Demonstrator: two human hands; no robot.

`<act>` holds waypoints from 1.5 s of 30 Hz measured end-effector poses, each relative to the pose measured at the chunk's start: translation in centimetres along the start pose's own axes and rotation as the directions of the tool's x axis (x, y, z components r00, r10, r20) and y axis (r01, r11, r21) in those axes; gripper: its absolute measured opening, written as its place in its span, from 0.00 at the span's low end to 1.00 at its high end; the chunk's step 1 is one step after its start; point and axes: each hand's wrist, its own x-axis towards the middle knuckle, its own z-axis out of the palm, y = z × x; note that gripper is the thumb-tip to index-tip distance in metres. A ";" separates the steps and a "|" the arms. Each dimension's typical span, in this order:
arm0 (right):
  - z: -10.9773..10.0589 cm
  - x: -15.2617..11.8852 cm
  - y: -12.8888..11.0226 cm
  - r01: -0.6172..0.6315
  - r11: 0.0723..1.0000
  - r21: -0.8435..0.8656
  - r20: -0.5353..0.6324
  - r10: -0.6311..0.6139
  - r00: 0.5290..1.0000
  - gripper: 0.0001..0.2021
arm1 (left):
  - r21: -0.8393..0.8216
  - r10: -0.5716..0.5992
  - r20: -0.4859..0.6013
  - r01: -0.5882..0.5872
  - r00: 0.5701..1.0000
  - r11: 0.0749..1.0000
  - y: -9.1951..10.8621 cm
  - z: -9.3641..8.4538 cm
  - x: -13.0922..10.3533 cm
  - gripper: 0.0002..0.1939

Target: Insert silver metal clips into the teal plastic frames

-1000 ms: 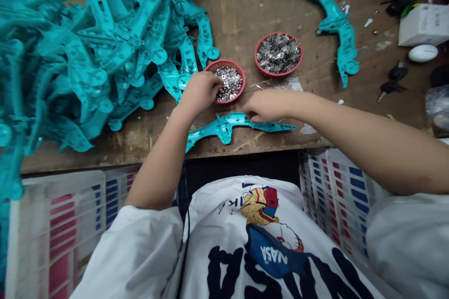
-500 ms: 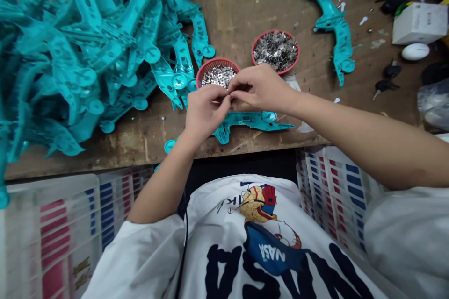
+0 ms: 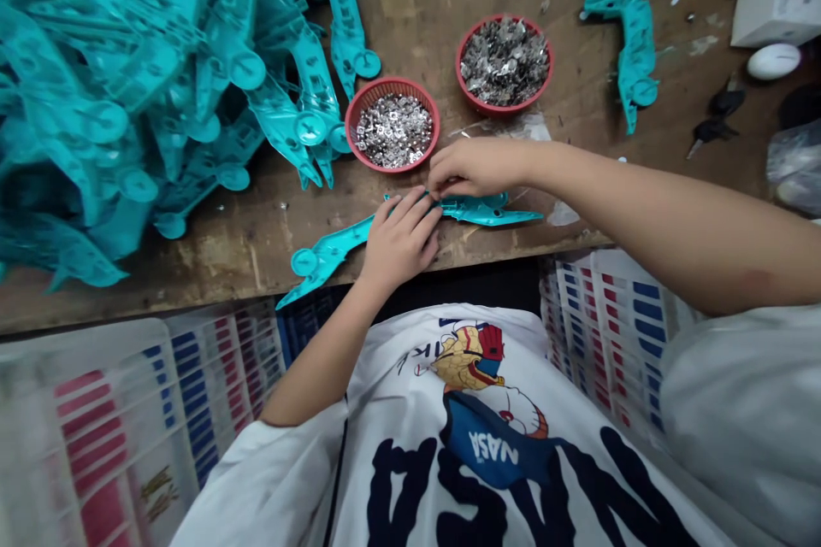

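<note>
A curved teal plastic part, shaped like a toy bow limb [image 3: 337, 249], lies along the table's front edge. Draped over its middle is my left hand [image 3: 403, 238], fingers stretched across the far side and thumb on the near side, gripping it. My right hand [image 3: 471, 167] is curled in a pinch at the same middle section, touching or almost touching the left fingertips. Whatever sits between its fingertips is too small and hidden to make out. Just beyond the hands stands a red basket of small shiny metal pieces [image 3: 392, 165].
A second red basket [image 3: 504, 109] holds darker metal pieces. Many teal parts [image 3: 160, 60] are heaped at left; another lies at right [image 3: 632, 34]. Keys [image 3: 715, 130], a white box [image 3: 776, 4] and a white oval object [image 3: 773, 61] sit far right. Plastic crates [image 3: 224, 367] flank my lap.
Both hands, fingertips together near the first basket before, have come down to the teal part. My left hand now lies over it, and the basket is uncovered. The view has shifted slightly.
</note>
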 end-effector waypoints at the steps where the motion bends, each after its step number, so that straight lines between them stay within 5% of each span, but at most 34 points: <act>1: 0.1 0.0 0.0 0.004 1.000 0.008 -0.009 -0.004 1.000 0.11 | -0.002 0.001 -0.004 -0.001 1.000 1.000 0.0 0.0 0.1 0.21; 10: 0.2 -0.3 0.2 0.029 0.980 -0.197 0.033 -0.023 0.999 0.15 | -0.039 -0.017 0.029 0.018 0.999 0.999 0.2 -0.2 0.2 0.23; 19: -0.1 -0.2 -0.9 0.033 0.974 -0.223 0.030 -0.027 0.999 0.14 | -0.029 -0.017 0.028 0.018 0.999 0.999 0.4 -0.3 0.3 0.22; 23: -1.8 -1.2 -0.7 -0.135 0.965 -0.223 -0.042 0.129 0.991 0.11 | -0.043 -0.034 0.043 0.035 0.999 0.998 0.5 -0.4 0.3 0.25; 25: -2.7 -2.2 0.3 -0.378 0.888 -0.264 -0.186 0.337 0.923 0.07 | -0.039 -0.042 0.047 0.043 0.998 0.998 0.6 -0.4 0.3 0.27; 27: -3.2 -3.1 1.4 -0.639 0.723 -0.264 -0.286 0.574 0.767 0.13 | -0.019 -0.042 0.037 0.042 0.998 0.999 0.6 -0.3 0.3 0.28; 30: -3.3 -3.6 2.0 -0.834 0.538 -0.126 -0.238 0.799 0.552 0.23 | -0.002 -0.052 0.008 0.052 0.999 0.999 0.6 -0.2 0.2 0.27; 32: -3.0 -3.3 1.6 -0.862 0.503 -0.067 -0.147 0.849 0.507 0.22 | -0.019 -0.067 0.000 0.067 0.998 0.998 0.5 -0.1 0.1 0.27; 34: -2.6 -2.9 1.1 -0.855 0.508 -0.103 -0.077 0.853 0.516 0.17 | -0.050 -0.082 -0.007 0.082 0.997 0.995 0.3 0.1 0.0 0.26; 37: -1.9 -2.6 1.2 -0.796 0.582 -0.166 -0.067 0.799 0.598 0.10 | -0.075 -0.078 -0.055 0.073 0.995 0.994 0.0 0.6 -0.3 0.26; 40: -1.8 -2.7 1.3 -0.753 0.623 -0.212 -0.100 0.753 0.650 0.19 | -0.058 -0.059 -0.138 0.052 0.989 0.997 -0.2 1.1 -0.7 0.28; 45: -2.8 -2.5 -3.1 -0.661 0.689 -0.298 -0.128 0.657 0.743 0.14 | -0.063 -0.100 -0.162 0.091 0.982 0.994 -0.4 1.3 -0.9 0.33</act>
